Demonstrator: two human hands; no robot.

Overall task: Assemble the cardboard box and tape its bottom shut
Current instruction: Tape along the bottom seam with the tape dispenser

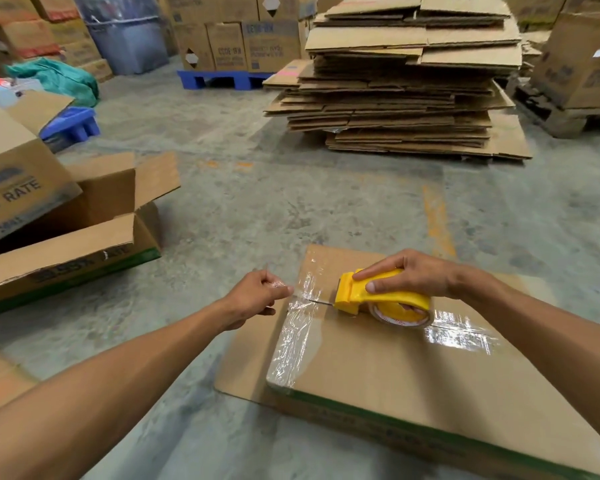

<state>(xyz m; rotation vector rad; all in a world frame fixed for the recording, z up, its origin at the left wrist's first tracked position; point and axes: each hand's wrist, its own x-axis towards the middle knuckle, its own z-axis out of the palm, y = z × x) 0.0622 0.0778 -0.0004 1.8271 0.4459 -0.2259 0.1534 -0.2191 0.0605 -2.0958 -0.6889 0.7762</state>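
Observation:
A brown cardboard box lies bottom-up on the concrete floor, its flaps folded shut. Clear shiny tape runs across its left edge, and another strip covers the centre seam at the right. My right hand grips a yellow tape dispenser that rests on the seam near the box's left end. My left hand is just off the box's left edge, fingers pinched on the loose end of the clear tape stretched from the dispenser.
Open cardboard boxes sit at the left. A tall stack of flattened cartons stands ahead at the right. Blue pallets with packed boxes line the back, and a wooden pallet sits far right.

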